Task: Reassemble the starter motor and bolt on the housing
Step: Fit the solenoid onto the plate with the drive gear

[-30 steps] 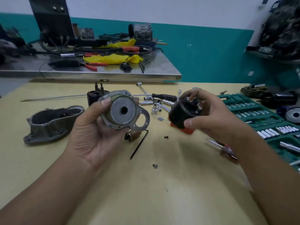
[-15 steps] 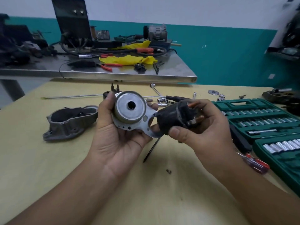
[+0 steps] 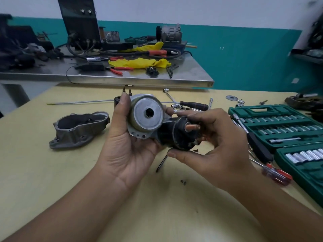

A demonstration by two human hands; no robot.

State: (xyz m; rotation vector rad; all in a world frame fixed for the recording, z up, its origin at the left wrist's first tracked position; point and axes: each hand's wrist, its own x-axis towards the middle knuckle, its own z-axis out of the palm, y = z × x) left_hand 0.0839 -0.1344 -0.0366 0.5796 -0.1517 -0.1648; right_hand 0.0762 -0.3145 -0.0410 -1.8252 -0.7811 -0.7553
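Above the middle of the worktop (image 3: pixel 52 172), the motor end plate (image 3: pixel 146 117) is gripped by the left hand (image 3: pixel 127 147): thumb curled over its upper left rim, fingers wrapped behind, bored face turned toward the camera. The black solenoid (image 3: pixel 174 135) is pinched by the right hand (image 3: pixel 215 145), thumb under the body and fingers curled over the terminal end, where a copper stud (image 3: pixel 192 126) shows. The solenoid's nose is held against the plate's lower right flange; whether it is seated cannot be told.

Handling judgement: both parts are rigid metal and probably fairly heavy for their size. The machined face looks smooth and may slip, so the rim and flange are the better hold. The solenoid is best taken by its body, not by the stud.

The grey cast housing (image 3: pixel 78 130) lies open side up toward the left edge, apart from both hands and not yet fitted. Loose screws (image 3: pixel 183 182) and a hex key (image 3: pixel 161 162) lie beneath the hands. The green socket set (image 3: pixel 283 126) is open along the right edge, a red-handled screwdriver (image 3: pixel 276 173) beside it.
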